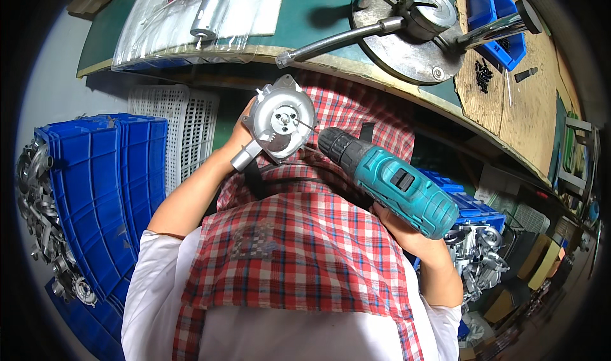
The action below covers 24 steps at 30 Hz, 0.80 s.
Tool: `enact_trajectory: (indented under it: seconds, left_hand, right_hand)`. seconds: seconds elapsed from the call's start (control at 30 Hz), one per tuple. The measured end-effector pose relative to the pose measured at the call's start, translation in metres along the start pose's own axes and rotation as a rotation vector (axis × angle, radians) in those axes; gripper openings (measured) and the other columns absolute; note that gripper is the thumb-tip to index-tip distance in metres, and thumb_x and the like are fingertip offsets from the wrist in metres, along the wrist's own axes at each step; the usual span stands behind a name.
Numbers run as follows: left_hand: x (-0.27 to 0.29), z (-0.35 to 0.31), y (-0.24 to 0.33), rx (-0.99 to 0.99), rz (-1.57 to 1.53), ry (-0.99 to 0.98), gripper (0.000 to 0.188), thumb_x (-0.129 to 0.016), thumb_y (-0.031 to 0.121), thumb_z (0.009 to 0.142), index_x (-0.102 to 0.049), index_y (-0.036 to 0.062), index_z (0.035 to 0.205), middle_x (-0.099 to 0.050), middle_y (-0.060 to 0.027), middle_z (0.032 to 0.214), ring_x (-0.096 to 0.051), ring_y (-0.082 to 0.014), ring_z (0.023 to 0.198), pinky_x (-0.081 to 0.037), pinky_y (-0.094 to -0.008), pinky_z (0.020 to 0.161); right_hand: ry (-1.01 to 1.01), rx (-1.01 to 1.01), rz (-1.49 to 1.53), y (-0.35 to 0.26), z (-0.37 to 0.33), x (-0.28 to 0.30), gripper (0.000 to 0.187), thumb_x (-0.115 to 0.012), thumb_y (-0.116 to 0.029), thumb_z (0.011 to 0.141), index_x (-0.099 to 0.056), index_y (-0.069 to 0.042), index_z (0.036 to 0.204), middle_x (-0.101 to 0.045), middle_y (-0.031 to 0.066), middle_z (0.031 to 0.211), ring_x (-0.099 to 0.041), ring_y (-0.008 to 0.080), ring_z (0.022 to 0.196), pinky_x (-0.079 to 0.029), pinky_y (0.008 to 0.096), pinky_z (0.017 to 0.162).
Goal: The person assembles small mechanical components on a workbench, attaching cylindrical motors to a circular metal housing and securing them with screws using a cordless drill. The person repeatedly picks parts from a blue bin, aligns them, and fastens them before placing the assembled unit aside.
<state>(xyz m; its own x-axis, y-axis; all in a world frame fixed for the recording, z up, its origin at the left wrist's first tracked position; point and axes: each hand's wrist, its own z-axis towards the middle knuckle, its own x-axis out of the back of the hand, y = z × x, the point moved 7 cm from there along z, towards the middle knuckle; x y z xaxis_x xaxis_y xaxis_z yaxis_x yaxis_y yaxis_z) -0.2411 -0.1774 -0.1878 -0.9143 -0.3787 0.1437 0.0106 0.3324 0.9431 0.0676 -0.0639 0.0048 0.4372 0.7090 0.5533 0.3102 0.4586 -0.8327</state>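
Observation:
My left hand [239,134] is closed round the edge of a round silver metal blower housing [259,117] with a short outlet pipe, held above my lap. At its middle sits a pale hub [284,120] with several dark holes or screws. My right hand [393,226] grips a teal and black cordless drill [400,184]; the drill's body hides most of the fingers. From the black chuck [338,145] a thin bit [307,125] reaches to the hub; whether its tip touches a screw, I cannot tell.
A silver motor [209,19] lies on plastic wrap on the green bench. To its right stands a round metal fixture [407,55] with a long lever [344,41]. Beyond are dark screws [484,76] and blue bins [493,11]. Blue crates [95,183] and metal castings [480,259] flank me.

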Motion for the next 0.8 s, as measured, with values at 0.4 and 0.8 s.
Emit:
enact_trajectory:
  seconds: [0.4,0.8]
  left_hand:
    - [-0.006,0.003,0.034,-0.136,0.231,-0.031,0.061,-0.081,0.020,0.074,-0.055,0.0049,0.128,-0.057,-0.0102,0.118,-0.055,-0.0264,0.114,-0.045,-0.0358,0.099]
    - [-0.018,-0.005,0.092,-0.374,0.572,-0.063,0.050,-0.076,0.021,0.073,-0.061,0.0056,0.118,-0.056,-0.0099,0.115,-0.050,-0.0305,0.103,-0.043,-0.0388,0.095]
  right_hand:
    - [-0.011,-0.310,0.295,0.016,0.005,-0.005,0.018,-0.074,-0.004,0.085,-0.070,-0.002,0.102,-0.071,0.0112,0.091,-0.069,0.0234,0.079,-0.054,0.0337,0.071]
    - [-0.035,-0.039,-0.054,-0.005,0.016,0.001,0.021,-0.075,-0.005,0.084,-0.071,-0.002,0.104,-0.072,0.0141,0.096,-0.071,0.0277,0.085,-0.056,0.0362,0.074]
